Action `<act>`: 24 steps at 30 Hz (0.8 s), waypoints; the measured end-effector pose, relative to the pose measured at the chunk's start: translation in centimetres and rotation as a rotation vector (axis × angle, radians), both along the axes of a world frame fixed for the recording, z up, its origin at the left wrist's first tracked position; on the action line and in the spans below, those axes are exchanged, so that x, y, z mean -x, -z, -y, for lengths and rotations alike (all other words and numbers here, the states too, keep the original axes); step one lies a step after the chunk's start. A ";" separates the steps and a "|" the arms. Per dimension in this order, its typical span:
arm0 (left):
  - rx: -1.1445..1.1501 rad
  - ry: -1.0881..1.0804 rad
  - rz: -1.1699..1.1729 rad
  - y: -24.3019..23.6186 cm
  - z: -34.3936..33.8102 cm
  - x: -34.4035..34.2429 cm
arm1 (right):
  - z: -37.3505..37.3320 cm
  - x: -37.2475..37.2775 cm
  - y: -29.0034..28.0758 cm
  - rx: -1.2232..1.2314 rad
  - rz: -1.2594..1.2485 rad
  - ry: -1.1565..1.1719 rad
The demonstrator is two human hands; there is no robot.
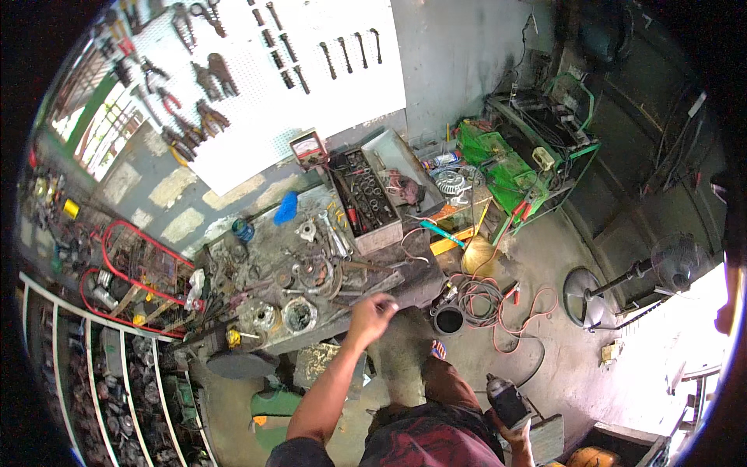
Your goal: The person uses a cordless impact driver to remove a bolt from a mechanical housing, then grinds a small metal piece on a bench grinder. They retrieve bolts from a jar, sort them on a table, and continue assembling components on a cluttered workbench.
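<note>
My left hand is raised over the near edge of the workbench, its fingers curled in. Whatever it pinches, if anything, is too small to make out. Low on the right, beside my thigh, my right hand grips a dark cylindrical motor-like part with a metallic nose pointing up. Nearest to my left hand on the bench lie greasy round metal parts, a ring-shaped housing and several wrenches.
An open toolbox stands at the bench's back. Beyond it is a green metal cart. Hoses and cables coil on the floor by a black round container. A pedestal fan stands right; a white-barred rack stands left.
</note>
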State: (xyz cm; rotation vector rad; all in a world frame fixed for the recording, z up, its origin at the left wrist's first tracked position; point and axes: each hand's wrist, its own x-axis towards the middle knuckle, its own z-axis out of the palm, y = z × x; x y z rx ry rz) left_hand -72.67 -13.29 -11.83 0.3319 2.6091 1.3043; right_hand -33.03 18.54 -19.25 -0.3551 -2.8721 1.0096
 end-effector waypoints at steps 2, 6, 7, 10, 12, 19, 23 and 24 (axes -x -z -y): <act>0.062 -0.094 -0.104 2.1 -0.6 7.3 | -1.3 3.4 -3.2 0.146 0.049 0.119; 0.157 -0.193 -0.186 5.7 -3.0 21.5 | -2.3 10.0 -9.0 0.246 0.021 0.261; 0.237 -0.203 -0.262 6.5 -3.6 24.4 | -2.2 11.0 -9.8 0.273 0.055 0.301; 0.389 -0.062 -0.378 9.2 -5.7 31.9 | -0.6 12.8 -10.8 -0.031 0.216 0.392; 0.586 0.067 -0.272 11.5 -6.9 36.5 | 1.3 13.9 -10.8 0.104 0.279 0.550; 0.956 0.369 -0.258 17.5 -7.1 43.0 | 5.8 17.7 -14.0 -0.065 0.079 0.655; 0.955 0.612 -0.230 15.4 -8.3 43.6 | 9.7 15.9 -13.3 0.135 0.064 0.909; 1.025 0.645 -0.232 14.2 -9.0 43.0 | 10.8 15.0 -13.0 0.326 0.073 1.030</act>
